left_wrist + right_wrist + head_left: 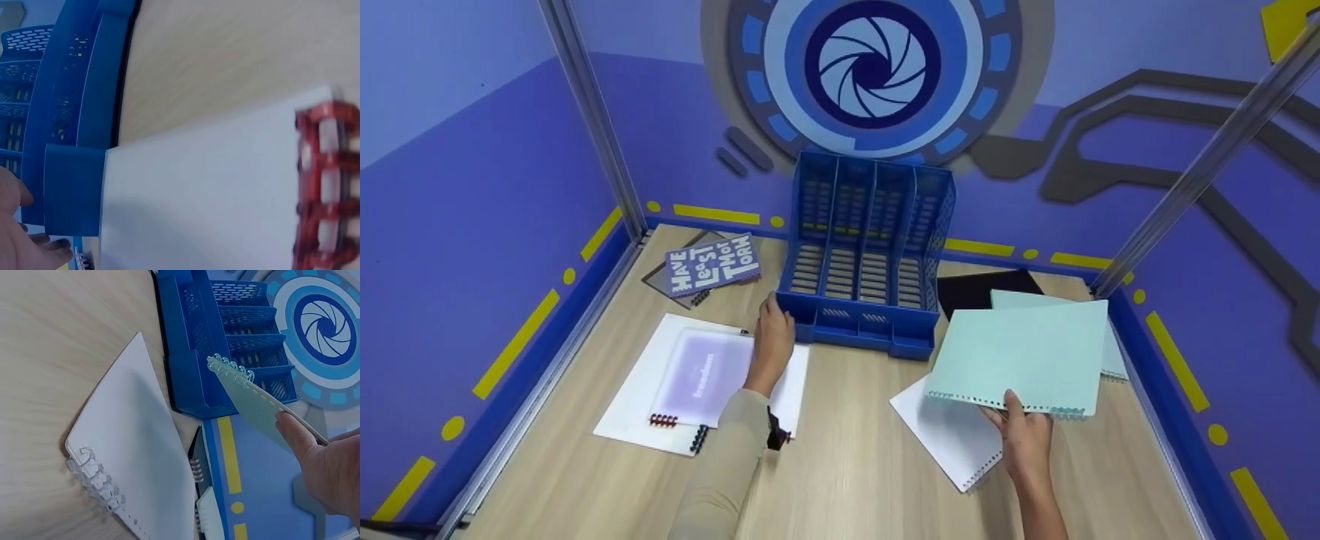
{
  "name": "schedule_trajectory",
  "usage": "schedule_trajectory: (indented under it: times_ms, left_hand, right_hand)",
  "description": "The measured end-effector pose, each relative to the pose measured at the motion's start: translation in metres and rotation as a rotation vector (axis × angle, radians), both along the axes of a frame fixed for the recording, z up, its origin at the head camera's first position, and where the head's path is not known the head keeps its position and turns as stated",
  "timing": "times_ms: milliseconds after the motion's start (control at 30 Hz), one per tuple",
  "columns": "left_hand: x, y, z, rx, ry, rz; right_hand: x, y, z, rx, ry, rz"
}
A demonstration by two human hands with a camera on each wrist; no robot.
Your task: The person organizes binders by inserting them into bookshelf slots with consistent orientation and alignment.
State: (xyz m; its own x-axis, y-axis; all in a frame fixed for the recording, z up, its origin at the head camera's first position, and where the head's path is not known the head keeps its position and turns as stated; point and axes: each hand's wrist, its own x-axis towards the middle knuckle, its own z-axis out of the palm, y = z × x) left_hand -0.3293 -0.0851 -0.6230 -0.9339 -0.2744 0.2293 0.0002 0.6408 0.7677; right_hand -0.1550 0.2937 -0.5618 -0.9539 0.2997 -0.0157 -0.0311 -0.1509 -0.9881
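My right hand (1024, 442) pinches a pale green spiral notebook (1024, 352) by its bound edge, thumb on top. The notebook is raised over the right of the table; in the right wrist view its clear coil (230, 368) shows in front of the rack. My left hand (772, 341) is at the front left corner of a blue file rack (859, 315), thumb and fingers around the corner wall. Its slots stand upright behind a low front tray. Beneath the left forearm lie a purple notebook (701, 379) with a red coil and larger white sheets (637, 405).
A lettered purple book (712, 266) lies on a grey notebook (660, 281) at the back left. On the right are a white spiral notebook (952, 435), a black notebook (982, 289) and another pale green notebook (1114, 356). Painted walls and metal posts (592, 112) enclose the table.
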Motion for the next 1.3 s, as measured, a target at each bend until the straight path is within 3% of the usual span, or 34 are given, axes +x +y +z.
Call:
schedule_trajectory:
  times_ms: [133,467,767,1000,1300]
  left_hand:
    - [-0.004,-0.006,-0.002,-0.020,-0.008,-0.018]
    - [-0.015,-0.020,-0.008,-0.092,-0.048,0.020]
    - [-0.017,-0.021,-0.007,-0.090,-0.027,0.009]
    - [-0.018,-0.021,-0.006,-0.100,-0.051,-0.008]
    - [-0.019,-0.023,-0.004,-0.116,-0.058,-0.009]
  right_hand:
    - [0.000,-0.004,-0.004,0.052,-0.016,0.010]
    - [-0.013,-0.016,-0.009,0.089,0.024,0.023]
    - [-0.026,-0.022,-0.005,0.075,0.081,0.007]
    - [-0.036,-0.026,-0.003,0.073,0.097,0.031]
    - [-0.054,-0.033,0.003,0.142,0.096,0.057]
